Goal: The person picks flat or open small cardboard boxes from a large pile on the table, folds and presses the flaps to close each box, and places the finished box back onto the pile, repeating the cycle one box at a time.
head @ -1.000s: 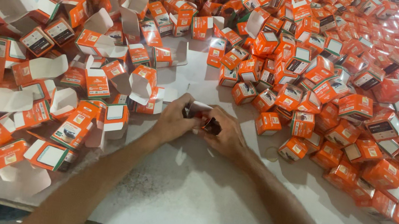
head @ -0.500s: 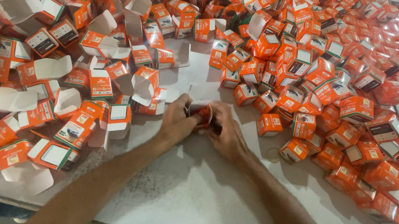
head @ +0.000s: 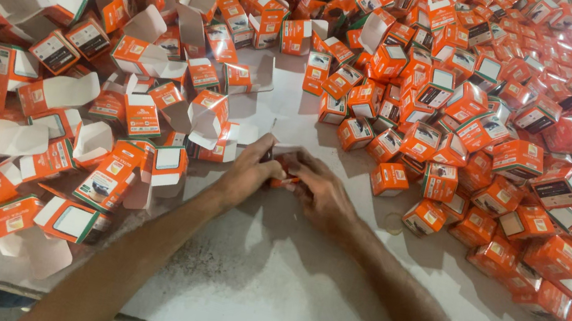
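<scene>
My left hand (head: pixel 251 172) and my right hand (head: pixel 321 190) meet near the middle of a pale worktable (head: pixel 264 282). Together they clasp a small orange carton (head: pixel 286 162) with a dark part at its near end; fingers hide most of it. The carton rests low, just above or on the table surface. Opened, empty orange-and-white cartons (head: pixel 63 90) lie heaped close to my left hand. Closed orange cartons (head: pixel 505 160) lie piled beside my right hand.
Orange cartons cover the far half and both sides of the table. The table's near edge (head: pixel 119 307) runs along the bottom, with dark floor below. A bare patch of table lies under my forearms.
Both hands have stayed together on the small carton, shifting slightly; the orange of the carton now shows more between the fingers. The piles have not moved.
</scene>
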